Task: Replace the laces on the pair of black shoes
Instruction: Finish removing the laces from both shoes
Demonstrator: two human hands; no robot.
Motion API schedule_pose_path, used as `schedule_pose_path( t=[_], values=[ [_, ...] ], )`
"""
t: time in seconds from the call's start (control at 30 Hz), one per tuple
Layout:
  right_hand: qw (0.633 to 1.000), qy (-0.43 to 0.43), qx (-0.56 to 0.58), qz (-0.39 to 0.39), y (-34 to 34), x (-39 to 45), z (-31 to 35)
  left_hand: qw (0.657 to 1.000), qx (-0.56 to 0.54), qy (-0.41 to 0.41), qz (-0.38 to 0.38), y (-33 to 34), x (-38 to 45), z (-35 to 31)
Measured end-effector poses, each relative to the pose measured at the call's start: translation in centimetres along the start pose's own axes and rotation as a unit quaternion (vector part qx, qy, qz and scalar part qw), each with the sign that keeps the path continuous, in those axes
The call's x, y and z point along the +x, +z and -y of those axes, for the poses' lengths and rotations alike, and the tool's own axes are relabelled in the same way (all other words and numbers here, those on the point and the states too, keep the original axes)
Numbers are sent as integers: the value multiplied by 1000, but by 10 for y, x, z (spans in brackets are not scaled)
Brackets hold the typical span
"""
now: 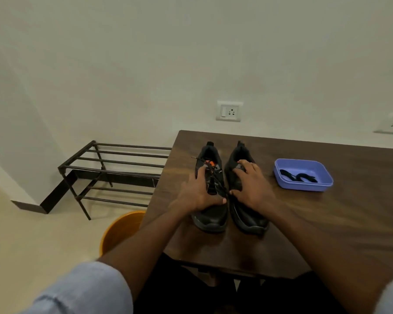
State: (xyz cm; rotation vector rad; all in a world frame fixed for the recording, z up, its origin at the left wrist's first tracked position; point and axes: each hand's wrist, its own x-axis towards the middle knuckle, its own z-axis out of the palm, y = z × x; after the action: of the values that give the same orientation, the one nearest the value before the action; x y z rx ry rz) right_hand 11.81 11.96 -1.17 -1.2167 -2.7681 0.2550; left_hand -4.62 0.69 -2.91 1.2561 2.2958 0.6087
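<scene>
Nearest to us are our rolled pale-blue sleeves (82, 288) and bare forearms, reaching out over the near edge of the dark wooden table (340, 223). On it stands the pair of black shoes, toes toward us, side by side and almost touching. Our left hand (196, 192) lies over the left shoe (210, 214), fingers spread along its outer side and thumb laid across the vamp; the old lace (213, 175) runs loose and partly drawn out beside an orange tab. Our right hand (250, 186) rests on the right shoe (247, 214) with fingers spread toward the tongue. Its thumb sits close to the lace's lower end, but the blur keeps us from telling whether it pinches anything. To the right, well apart from the shoes, a blue tray (322, 184) holds the replacement laces (297, 176), coiled and untouched.

We judge the unlacing of the left shoe to be the step in hand, with the task in its early part. The next move calls for steadying that shoe with one hand while the other pulls the lace free, eyelet by eyelet.
</scene>
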Motion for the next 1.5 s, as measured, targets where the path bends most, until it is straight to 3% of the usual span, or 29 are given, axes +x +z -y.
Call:
schedule_pose_path(
  t=[0.13, 0.27, 0.33, 0.5, 0.8, 1.0, 1.17, 1.33, 1.4, 1.5],
  values=[
    [999, 39, 15, -10, 0, -8, 6, 995, -79, 2, -58, 3, 7, 6],
    [992, 32, 54, -111, -12, 5, 41, 968, -102, -8, -227, 2, 20, -11],
    [989, -2, 97, -116, -13, 11, 54, 960, -108, 2, -259, 0, 32, -13],
    [986, -68, 151, -10, 0, 18, 52, 971, -130, 26, -200, -4, 54, -8],
    [983, -25, 183, -15, -3, 25, 37, 946, -254, -7, -204, -22, 51, -26],
    [969, -19, 242, -33, 1, 25, 43, 908, -400, -54, -114, -32, 45, -24],
    [955, 5, 295, -11, 0, 26, 42, 916, -389, -37, -97, -31, 43, -28],
    [944, 28, 328, -1, 2, 26, 43, 833, -535, -88, -111, -42, 36, -34],
    [937, 43, 348, 4, 2, 25, 43, 817, -557, -99, -112, -50, 33, -33],
    [897, 95, 432, 15, -2, 25, 44, 852, -504, -100, -95, -55, 34, -23]
  ],
)
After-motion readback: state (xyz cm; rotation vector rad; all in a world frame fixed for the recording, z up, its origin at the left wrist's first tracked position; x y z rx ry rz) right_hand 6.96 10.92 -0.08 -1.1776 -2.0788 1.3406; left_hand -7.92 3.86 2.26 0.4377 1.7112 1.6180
